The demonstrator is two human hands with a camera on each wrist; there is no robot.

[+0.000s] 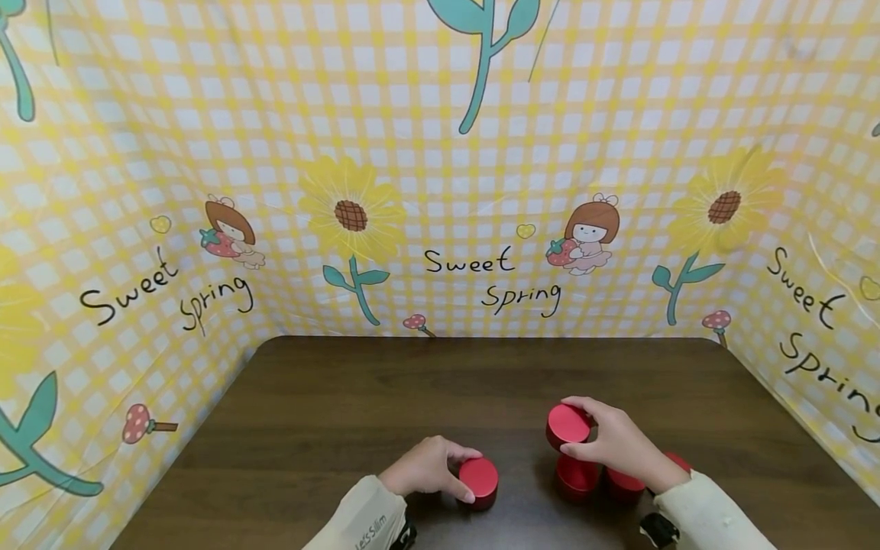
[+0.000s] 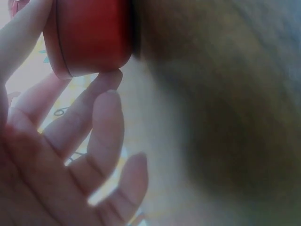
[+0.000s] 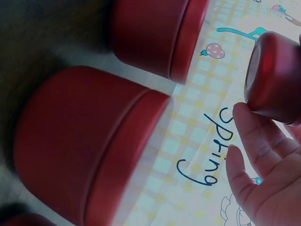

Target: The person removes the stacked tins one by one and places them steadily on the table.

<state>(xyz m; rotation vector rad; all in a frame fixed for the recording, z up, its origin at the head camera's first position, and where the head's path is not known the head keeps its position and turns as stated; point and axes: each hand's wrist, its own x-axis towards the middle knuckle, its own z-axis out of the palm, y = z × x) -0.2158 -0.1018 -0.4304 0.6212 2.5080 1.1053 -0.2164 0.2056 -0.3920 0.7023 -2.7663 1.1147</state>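
Observation:
My left hand (image 1: 428, 467) pinches a round red lidded tin (image 1: 479, 480) at the table's front middle, thumb on the near side and fingers on the far side. The left wrist view shows the tin's side (image 2: 94, 35) with the other fingers loosely spread below. Farther right, my right hand (image 1: 622, 439) holds a second red tin (image 1: 568, 425) up off the table, slightly tilted. Its base (image 3: 256, 70) shows in the right wrist view, apart from the tins standing nearby. Just below it stands another red tin (image 1: 576, 481).
Beside that standing tin is one more red tin (image 1: 626, 486), and a further one (image 1: 679, 461) is partly hidden behind my right wrist. The dark wooden table (image 1: 412, 382) is enclosed by a yellow checked cloth (image 1: 467, 191) at the back and both sides.

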